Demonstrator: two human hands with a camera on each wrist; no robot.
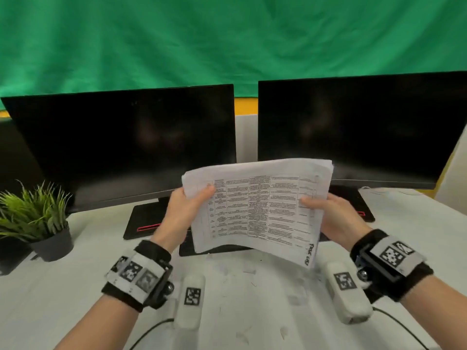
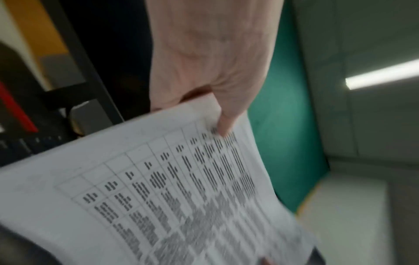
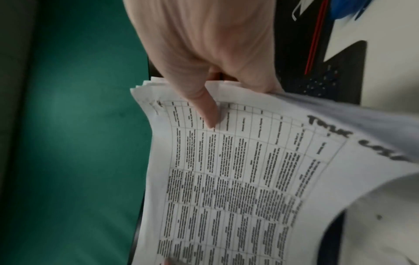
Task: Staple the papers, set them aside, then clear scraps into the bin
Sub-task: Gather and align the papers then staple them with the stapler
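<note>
A stack of printed papers [image 1: 257, 205] with a table of text and a handwritten note is held up above the desk in front of the monitors. My left hand [image 1: 184, 210] pinches its left edge, thumb on top, and my right hand [image 1: 328, 210] pinches its right edge the same way. The left wrist view shows the thumb of my left hand [image 2: 224, 125] pressed on the papers [image 2: 170, 188]. In the right wrist view the thumb of my right hand [image 3: 204, 109] lies on the papers [image 3: 238, 170], whose sheets fan out slightly at the corner. Small paper scraps [image 1: 249, 270] lie scattered on the white desk below.
Two dark monitors [image 1: 126, 142] [image 1: 358, 127] stand at the back on black bases. A potted green plant [image 1: 38, 218] sits at the left. A dark keyboard [image 1: 214, 248] lies under the papers. A green cloth hangs behind. White desk surface [image 1: 50, 299] spreads in front.
</note>
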